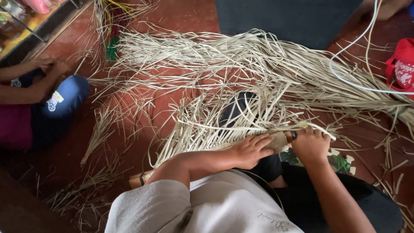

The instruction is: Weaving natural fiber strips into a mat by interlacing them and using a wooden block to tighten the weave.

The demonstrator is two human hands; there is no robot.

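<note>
Wearer: a pale grey sleeve [172, 207] fills the bottom of the view, with dark trousers [319, 203] under the forearms.
Left hand: the left hand [252, 149] lies palm down, fingers together and pressed flat on a long tan wooden stick [280, 140] (its near end pokes out under the elbow, ringed with a dark band).
Right hand: the right hand [311, 144] is curled into a fist around the same stick just beside the left hand; a pale flat straw strip [317, 126] arches over its knuckles, and whether the fingers pinch it cannot be told.
Work piece: a fan of pale dried flat palm-leaf strips [202, 125] spreads away from the stick, lying over the knee and onto the reddish-brown floor [172, 17].
Loose material: a broad heap of the same pale strips [258, 60] sprawls farther out across the floor.
Right side: a white cable [345, 51] loops over the heap, near a red cloth bag [403, 64].
Left side: another person sits there, in blue trousers with a small patch [60, 101], hands [49, 67] together at the knee.
Far edge: a dark grey mat [289, 17] lies beyond the heap.
</note>
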